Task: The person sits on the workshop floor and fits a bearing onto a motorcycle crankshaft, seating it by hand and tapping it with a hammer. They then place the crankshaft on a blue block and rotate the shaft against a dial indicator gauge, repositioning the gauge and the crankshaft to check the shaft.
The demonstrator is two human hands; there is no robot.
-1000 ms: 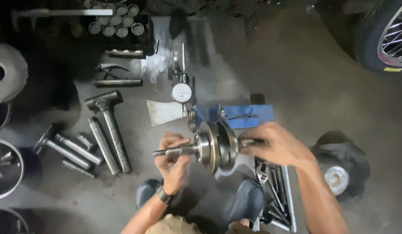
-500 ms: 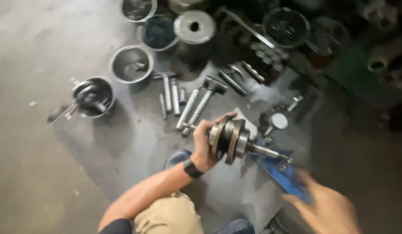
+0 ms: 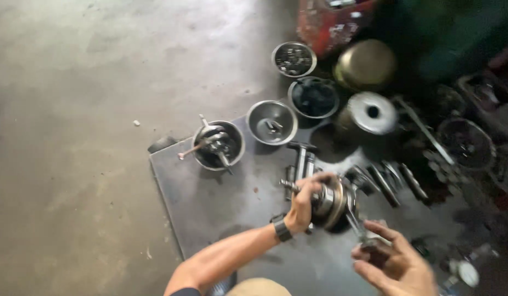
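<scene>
My left hand (image 3: pixel 302 204) grips a steel crankshaft (image 3: pixel 332 200) by its left shaft stub and holds it above the dark steel plate (image 3: pixel 221 203). A black watch sits on that wrist. The crankshaft's two round webs stand on edge, and a thin rod runs from them down to the right. My right hand (image 3: pixel 395 262), blurred at the lower right, curls its fingers around the end of that rod.
Several metal bowls stand at the plate's far edge: one with engine parts (image 3: pixel 218 145), one nearly bare (image 3: pixel 272 121), two with dark bits (image 3: pixel 313 97) (image 3: pixel 294 58). Round metal covers (image 3: pixel 373 112), long tools (image 3: pixel 302 160), a dial gauge (image 3: pixel 466 272) and clutter lie right. Bare concrete floor (image 3: pixel 73 137) lies left.
The view has swung left. The crankshaft has come off the blue stand and stays in my left hand. My right hand let go, then came back to the rod end.
</scene>
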